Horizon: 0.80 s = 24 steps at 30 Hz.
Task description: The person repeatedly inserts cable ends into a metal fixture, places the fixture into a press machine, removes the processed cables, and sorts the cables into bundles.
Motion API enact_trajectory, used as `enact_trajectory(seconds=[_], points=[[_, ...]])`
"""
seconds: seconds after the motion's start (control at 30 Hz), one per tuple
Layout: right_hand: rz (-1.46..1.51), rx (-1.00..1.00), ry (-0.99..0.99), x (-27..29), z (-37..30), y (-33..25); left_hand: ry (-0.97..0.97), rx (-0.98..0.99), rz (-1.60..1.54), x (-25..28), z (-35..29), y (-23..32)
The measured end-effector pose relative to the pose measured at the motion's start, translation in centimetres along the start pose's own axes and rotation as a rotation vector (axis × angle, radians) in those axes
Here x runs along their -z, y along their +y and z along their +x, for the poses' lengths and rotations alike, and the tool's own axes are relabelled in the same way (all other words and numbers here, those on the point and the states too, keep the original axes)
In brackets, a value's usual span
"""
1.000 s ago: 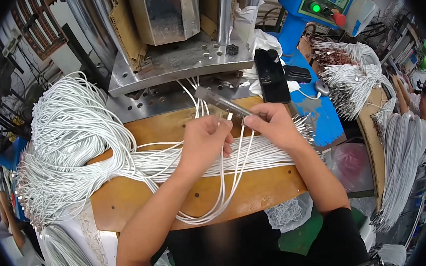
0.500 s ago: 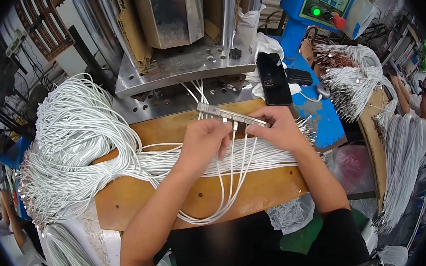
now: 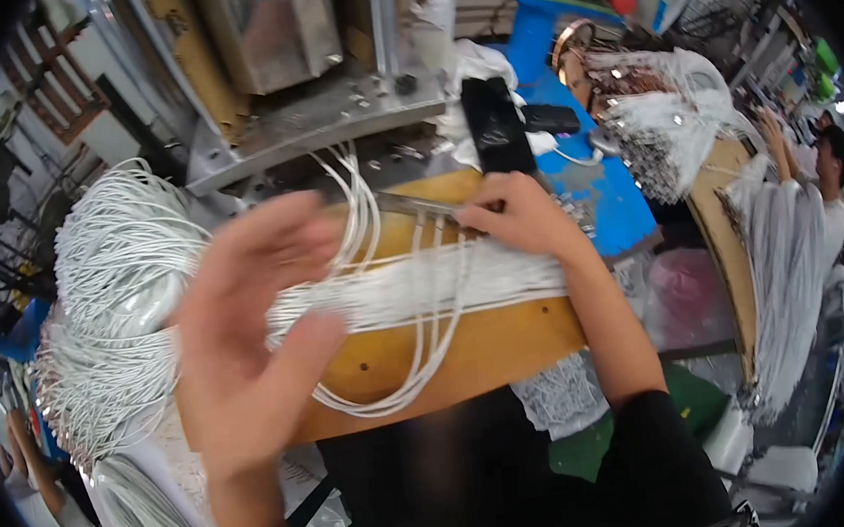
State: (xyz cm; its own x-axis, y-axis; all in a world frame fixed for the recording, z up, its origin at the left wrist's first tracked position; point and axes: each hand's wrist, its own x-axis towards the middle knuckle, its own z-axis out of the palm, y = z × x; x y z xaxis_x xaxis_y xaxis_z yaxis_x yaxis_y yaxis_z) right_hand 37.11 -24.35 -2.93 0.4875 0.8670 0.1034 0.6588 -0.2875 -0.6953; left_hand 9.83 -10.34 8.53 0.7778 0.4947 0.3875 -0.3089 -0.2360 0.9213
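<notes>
My left hand (image 3: 246, 361) is raised above the left part of the board, blurred by motion. Its thumb stands apart from its fingers, and nothing shows between them. My right hand (image 3: 525, 218) grips the right end of a narrow metal mold bar (image 3: 415, 206) between thumb and fingers. Several white cables (image 3: 429, 372) hang from the bar and loop toward me. More white cables (image 3: 369, 213) rise past the bar's left end toward the press. Beneath lies a thick bundle of white cables (image 3: 512, 274) across the brown board (image 3: 468, 349).
A metal press (image 3: 302, 124) stands at the back. Coiled white cables (image 3: 123, 247) are heaped at left. A black phone (image 3: 493, 124) rests beside the blue machine (image 3: 611, 214). More cable bundles (image 3: 670, 135) sit at right, and another person (image 3: 821, 163) is in the far right background.
My left hand has let go of the metal bar and moved left and nearer. My right hand still holds the bar. The whole view has shifted, with the scene sliding left.
</notes>
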Motion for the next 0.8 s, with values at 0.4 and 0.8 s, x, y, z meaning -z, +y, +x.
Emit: enact_trajectory(seconds=[0.4, 0.8], points=[[0.202, -0.046, 0.067, -1.6, 0.4, -0.2, 0.298, -0.418, 0.664, 1.4, -6.4, 7.5], [-0.288, 0.369, 0.024, -0.3, 7.9, -3.7, -0.052, 0.383, 0.145, 6.6, 4.7, -7.0]])
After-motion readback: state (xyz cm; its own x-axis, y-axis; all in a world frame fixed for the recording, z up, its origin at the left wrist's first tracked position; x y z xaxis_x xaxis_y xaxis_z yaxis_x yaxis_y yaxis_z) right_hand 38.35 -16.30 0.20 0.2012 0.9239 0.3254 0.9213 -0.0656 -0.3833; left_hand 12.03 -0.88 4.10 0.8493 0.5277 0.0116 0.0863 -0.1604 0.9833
